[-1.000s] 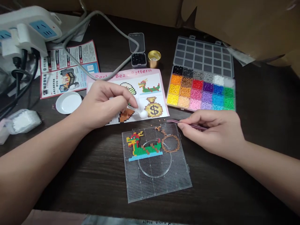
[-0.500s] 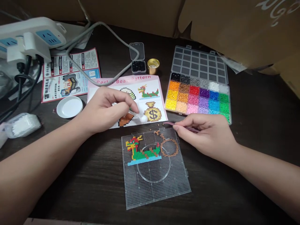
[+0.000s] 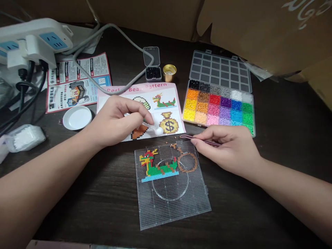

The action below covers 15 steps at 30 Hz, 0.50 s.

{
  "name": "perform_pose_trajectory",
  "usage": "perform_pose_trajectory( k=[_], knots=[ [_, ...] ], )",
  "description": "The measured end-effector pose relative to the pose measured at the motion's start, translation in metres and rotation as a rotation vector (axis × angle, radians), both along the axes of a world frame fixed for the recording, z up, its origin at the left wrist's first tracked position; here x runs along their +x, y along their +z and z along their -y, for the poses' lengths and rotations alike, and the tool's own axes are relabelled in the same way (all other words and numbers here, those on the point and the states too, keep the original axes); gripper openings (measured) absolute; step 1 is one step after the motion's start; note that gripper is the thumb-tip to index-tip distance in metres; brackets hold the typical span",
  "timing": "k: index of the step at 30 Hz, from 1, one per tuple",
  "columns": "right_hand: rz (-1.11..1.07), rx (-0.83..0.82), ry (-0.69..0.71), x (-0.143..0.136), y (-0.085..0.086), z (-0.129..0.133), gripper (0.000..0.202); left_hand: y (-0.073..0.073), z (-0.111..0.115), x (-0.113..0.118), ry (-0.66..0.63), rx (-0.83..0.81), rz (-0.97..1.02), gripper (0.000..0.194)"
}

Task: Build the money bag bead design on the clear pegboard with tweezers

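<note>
My left hand (image 3: 121, 119) is closed around a small white spoon (image 3: 157, 130), whose bowl hangs over the pattern sheet (image 3: 166, 90) beside the printed money bag. My right hand (image 3: 225, 145) pinches a pair of tweezers (image 3: 201, 140). Their tips are just behind the clear pegboard (image 3: 173, 211), close to several loose brown beads (image 3: 175, 137) on the table. On the pegboard sits a bead dragon boat (image 3: 159, 167) in green, red, yellow and blue. Right of it, brown beads form a ring outline (image 3: 187, 162) with a short line of beads above.
An open bead box (image 3: 219, 109) of many colours stands at the right. Behind the sheet are a small case of black beads (image 3: 153, 73) and a gold cup (image 3: 169, 72). A white lid (image 3: 77, 118), a bag of white beads (image 3: 28, 137), a power strip (image 3: 46, 38) and a grey cable (image 3: 121, 33) occupy the left.
The tweezer tips have shifted very slightly to the left beside the loose brown beads. My left hand and the spoon stay in place.
</note>
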State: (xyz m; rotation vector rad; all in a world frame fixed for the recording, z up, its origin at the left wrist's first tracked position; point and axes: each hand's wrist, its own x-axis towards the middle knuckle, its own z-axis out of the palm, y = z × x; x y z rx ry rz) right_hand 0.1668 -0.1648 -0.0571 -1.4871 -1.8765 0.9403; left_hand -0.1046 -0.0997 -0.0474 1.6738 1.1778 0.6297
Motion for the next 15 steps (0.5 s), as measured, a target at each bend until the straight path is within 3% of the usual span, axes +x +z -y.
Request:
perform_pose_trajectory(
  k=[15],
  knots=[
    [0.0, 0.013, 0.004, 0.0014, -0.0011, 0.0016, 0.01, -0.0032, -0.0013, -0.0032, -0.01, 0.014, 0.064, 0.029]
  ],
)
